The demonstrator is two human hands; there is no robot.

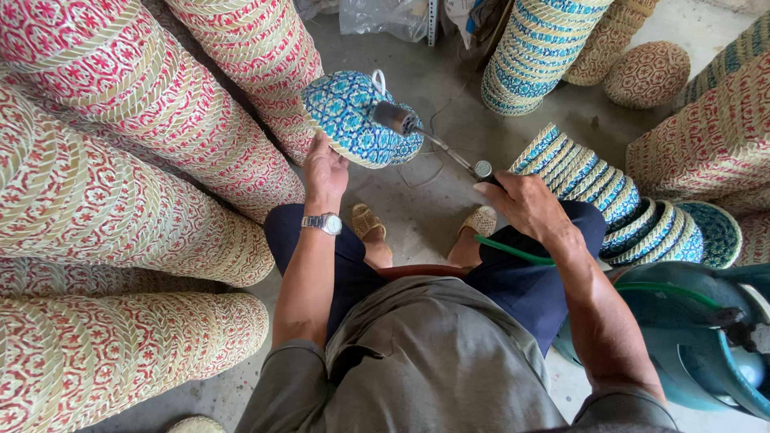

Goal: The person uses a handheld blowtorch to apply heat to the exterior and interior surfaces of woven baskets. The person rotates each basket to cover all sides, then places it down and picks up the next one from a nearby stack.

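Fingers of the left hand [324, 170] clasp the lower rim of a blue-patterned woven basket [353, 119], held up above the concrete floor [417, 212] in front of the knees. The right hand [525, 204] is clenched on the handle of a gas torch [417, 132], its nozzle against the basket's side. The basket looks light and stiff, yet easily scorched; the rim seems the safest hold. Stacks of red-patterned baskets [120, 160] crowd the floor's left edge.
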